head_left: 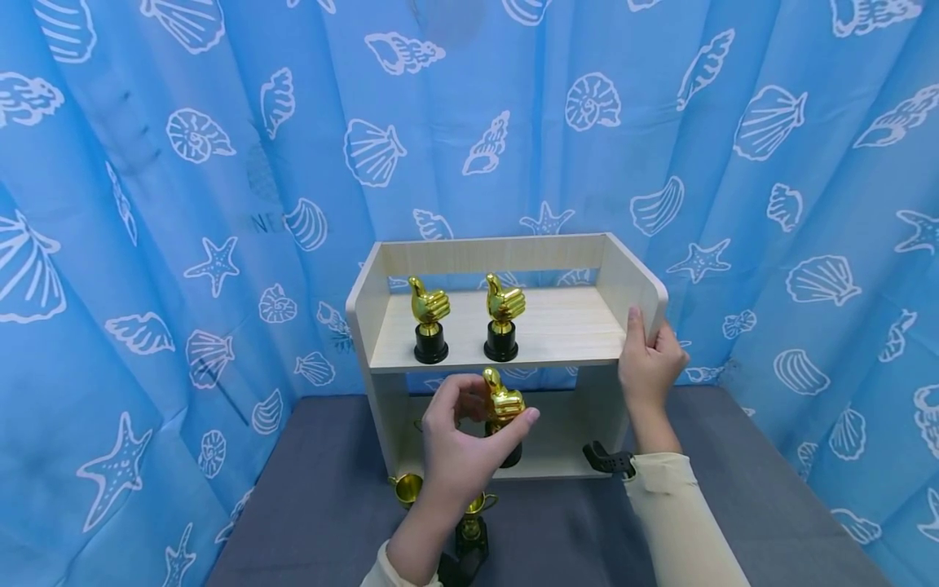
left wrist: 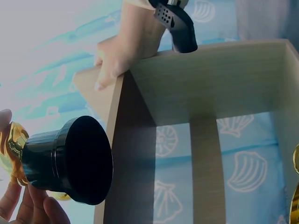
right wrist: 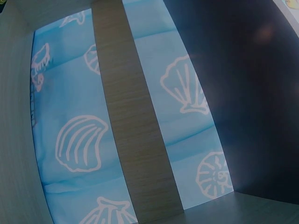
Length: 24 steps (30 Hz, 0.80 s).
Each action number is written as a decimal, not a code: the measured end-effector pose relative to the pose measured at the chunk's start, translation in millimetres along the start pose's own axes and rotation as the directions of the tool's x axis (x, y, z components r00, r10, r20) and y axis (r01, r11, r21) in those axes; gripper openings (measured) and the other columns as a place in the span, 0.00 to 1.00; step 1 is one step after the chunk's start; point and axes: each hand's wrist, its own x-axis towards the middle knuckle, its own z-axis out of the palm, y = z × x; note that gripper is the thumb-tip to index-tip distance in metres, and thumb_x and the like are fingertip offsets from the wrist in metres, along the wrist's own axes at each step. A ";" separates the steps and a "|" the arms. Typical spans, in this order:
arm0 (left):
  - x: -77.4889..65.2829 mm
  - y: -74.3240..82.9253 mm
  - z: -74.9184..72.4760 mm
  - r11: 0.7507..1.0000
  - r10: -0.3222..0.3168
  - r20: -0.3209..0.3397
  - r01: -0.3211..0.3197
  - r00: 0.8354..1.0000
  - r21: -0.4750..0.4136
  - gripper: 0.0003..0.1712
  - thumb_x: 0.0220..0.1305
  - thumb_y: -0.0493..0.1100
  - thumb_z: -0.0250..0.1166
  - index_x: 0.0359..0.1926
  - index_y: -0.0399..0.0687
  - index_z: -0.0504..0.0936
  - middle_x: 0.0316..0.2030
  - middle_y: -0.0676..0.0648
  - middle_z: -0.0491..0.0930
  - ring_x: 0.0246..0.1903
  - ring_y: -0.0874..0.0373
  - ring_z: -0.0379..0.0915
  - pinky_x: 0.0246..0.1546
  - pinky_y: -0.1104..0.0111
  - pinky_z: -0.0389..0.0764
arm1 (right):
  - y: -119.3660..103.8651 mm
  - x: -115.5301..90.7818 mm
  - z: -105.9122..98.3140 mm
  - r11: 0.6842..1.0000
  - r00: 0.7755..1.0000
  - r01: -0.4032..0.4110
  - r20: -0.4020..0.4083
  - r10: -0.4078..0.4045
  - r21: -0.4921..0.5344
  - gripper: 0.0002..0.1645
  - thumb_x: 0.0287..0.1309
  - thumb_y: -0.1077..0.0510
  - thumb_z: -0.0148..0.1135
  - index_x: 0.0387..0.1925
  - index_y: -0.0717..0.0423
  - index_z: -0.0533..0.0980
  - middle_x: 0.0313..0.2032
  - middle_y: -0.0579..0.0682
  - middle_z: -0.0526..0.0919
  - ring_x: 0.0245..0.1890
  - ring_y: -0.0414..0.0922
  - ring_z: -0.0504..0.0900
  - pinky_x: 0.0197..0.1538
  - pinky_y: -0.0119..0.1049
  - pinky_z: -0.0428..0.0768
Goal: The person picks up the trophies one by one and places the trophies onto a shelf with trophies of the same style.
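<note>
My left hand grips a gold thumbs-up trophy with a black base, holding it upright in front of the lower compartment of a pale wooden shelf. In the left wrist view the fingers wrap its gold part, and the black base points toward the shelf. On the upper board stand two matching trophies, a left one and a right one. My right hand holds the front edge of the shelf's right side panel, thumb on the outer face.
Gold trophy cups stand on the grey table before the shelf: one cup at its lower left and another cup partly behind my left forearm. A blue shell-print curtain hangs close behind. The right wrist view shows the lower compartment's slatted back.
</note>
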 end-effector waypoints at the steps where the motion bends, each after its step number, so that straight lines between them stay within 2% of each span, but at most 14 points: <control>1: 0.7 -0.1 0.5 1.000 0.000 0.000 0.000 1.000 -0.001 0.24 0.45 0.43 0.81 0.42 0.48 0.79 0.37 0.51 0.78 0.30 0.52 0.74 0.32 0.67 0.77 | -0.1 0.1 0.0 1.000 1.000 -0.003 0.000 0.003 0.000 0.26 0.62 0.41 0.64 0.45 0.60 0.84 0.45 0.50 0.88 0.48 0.42 0.86 0.49 0.30 0.83; 8: 4.7 -32.1 9.8 0.999 0.042 -0.008 -0.042 0.999 0.018 0.26 0.45 0.57 0.79 0.44 0.61 0.78 0.38 0.57 0.78 0.30 0.60 0.73 0.32 0.69 0.78 | -1.9 0.5 0.3 1.000 1.000 -0.013 0.000 0.013 -0.006 0.26 0.61 0.41 0.64 0.45 0.60 0.84 0.46 0.50 0.88 0.48 0.42 0.86 0.50 0.36 0.84; 14: 8.7 -12.4 8.4 0.998 0.058 -0.010 -0.058 0.998 -0.006 0.24 0.45 0.45 0.81 0.42 0.50 0.79 0.36 0.51 0.78 0.29 0.52 0.73 0.30 0.62 0.78 | -0.2 0.0 0.3 1.000 1.000 -0.010 0.001 0.010 -0.002 0.27 0.61 0.41 0.63 0.45 0.60 0.84 0.46 0.50 0.88 0.49 0.41 0.86 0.50 0.35 0.84; 17: 10.7 -3.5 7.6 0.998 0.068 -0.009 -0.069 0.998 -0.016 0.24 0.45 0.42 0.81 0.42 0.46 0.79 0.36 0.49 0.78 0.29 0.49 0.73 0.30 0.63 0.78 | 0.7 -0.3 0.1 1.000 1.000 -0.010 0.000 0.010 -0.003 0.26 0.61 0.41 0.64 0.45 0.59 0.84 0.46 0.49 0.88 0.49 0.41 0.86 0.50 0.36 0.84; 21: 14.0 0.3 9.5 0.997 0.078 -0.007 -0.078 0.997 -0.022 0.24 0.44 0.41 0.81 0.41 0.44 0.79 0.35 0.47 0.78 0.29 0.49 0.74 0.31 0.66 0.78 | 0.8 -0.2 -0.5 1.000 1.000 -0.010 -0.003 0.010 -0.005 0.26 0.61 0.41 0.64 0.45 0.60 0.84 0.46 0.50 0.88 0.48 0.41 0.86 0.50 0.34 0.84; 24: 16.1 0.2 11.5 0.995 0.091 -0.008 -0.091 0.996 -0.031 0.24 0.44 0.41 0.81 0.41 0.43 0.78 0.35 0.46 0.78 0.29 0.48 0.74 0.31 0.64 0.78 | 0.8 -0.4 0.2 1.000 1.000 -0.009 -0.010 0.009 -0.004 0.27 0.61 0.41 0.64 0.44 0.61 0.84 0.45 0.51 0.88 0.48 0.42 0.87 0.48 0.27 0.82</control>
